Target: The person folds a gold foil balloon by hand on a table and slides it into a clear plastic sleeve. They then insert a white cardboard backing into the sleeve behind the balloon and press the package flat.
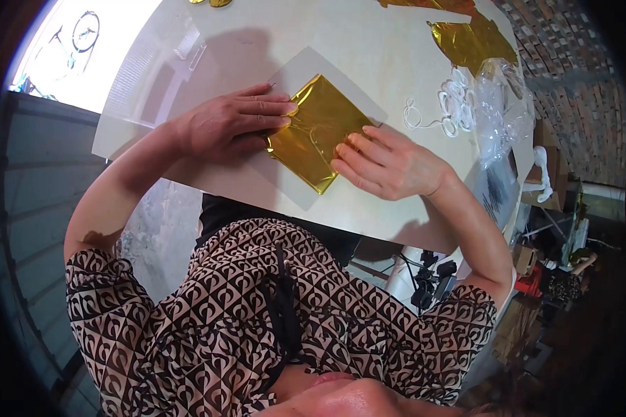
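A square gold foil packet (329, 115) with shiny, creased edges lies on a grey sheet (309, 59) on the pale tabletop. My left hand (233, 121) is at its left edge, fingers straight and together, tips closed on the foil edge. On the right, my right hand (393, 165) curls its fingers over the packet's edge, tips resting on the foil. Both thumbs are largely hidden beneath the hands, so I cannot see how far they reach under the packet.
White cord loops (455, 101) lie to the right, beside crumpled clear plastic (497, 104). Further back is more gold foil (473, 42). Clear plastic packaging (188, 48) sits at the table's far left. Cardboard boxes (553, 163) stand beyond the right edge, near a brick wall (570, 83).
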Demonstrator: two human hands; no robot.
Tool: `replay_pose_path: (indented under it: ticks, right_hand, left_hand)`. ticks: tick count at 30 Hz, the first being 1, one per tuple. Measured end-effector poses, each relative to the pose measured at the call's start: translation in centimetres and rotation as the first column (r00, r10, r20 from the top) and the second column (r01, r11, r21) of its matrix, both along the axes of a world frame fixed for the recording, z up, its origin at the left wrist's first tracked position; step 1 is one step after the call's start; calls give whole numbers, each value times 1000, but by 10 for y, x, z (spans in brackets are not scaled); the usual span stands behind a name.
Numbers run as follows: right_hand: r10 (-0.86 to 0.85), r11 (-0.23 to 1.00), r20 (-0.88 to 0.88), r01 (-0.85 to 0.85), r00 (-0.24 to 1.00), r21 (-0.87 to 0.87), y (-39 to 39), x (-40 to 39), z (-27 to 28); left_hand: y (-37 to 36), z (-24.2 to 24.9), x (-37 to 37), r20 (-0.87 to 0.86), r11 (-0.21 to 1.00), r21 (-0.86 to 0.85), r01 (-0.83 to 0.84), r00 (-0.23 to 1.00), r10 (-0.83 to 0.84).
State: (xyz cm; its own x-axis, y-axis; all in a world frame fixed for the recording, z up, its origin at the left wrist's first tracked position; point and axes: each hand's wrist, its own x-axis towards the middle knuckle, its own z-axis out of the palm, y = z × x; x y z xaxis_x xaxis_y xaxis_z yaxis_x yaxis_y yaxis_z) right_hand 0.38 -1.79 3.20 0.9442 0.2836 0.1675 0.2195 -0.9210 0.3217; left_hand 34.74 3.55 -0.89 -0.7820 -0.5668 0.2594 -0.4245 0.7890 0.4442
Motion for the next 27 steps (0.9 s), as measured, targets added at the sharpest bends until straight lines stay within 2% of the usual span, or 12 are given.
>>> replay_pose_path:
  ticks: [7, 9, 11, 13, 16, 20, 22, 27]
  right_hand:
    - [-70, 987, 25, 65, 997, 149, 32, -7, 0]
    - [-178, 973, 20, 173, 984, 155, 31, -19, -4]
    - [-187, 966, 8, 182, 982, 186, 38, -25, -5]
    - [-197, 956, -2, 192, 980, 220, 51, -28, -5]
    - [-193, 950, -36, 196, 980, 242, 71, -22, -6]
    - [-181, 956, -14, 179, 983, 234, 89, -14, -6]
    - [-149, 981, -26, 152, 988, 120, 93, -8, -2]
    - [-158, 976, -15, 158, 987, 151, 101, 0, -7]
  left_hand:
    - [-1, 3, 2, -52, 994, 51, 98, 994, -96]
    - [1, 2, 2, -55, 992, 59, 114, 992, -111]
    - [1, 2, 3, -56, 989, 66, 134, 990, -130]
    - [2, 3, 4, -48, 970, 83, 227, 974, -223]
    - [2, 7, 3, -34, 964, 101, 246, 969, -244]
    - [4, 7, 2, -62, 958, 107, 266, 963, -261]
    - [3, 6, 2, -76, 958, 103, 268, 962, -262]
    - [4, 5, 0, -78, 959, 106, 262, 964, -255]
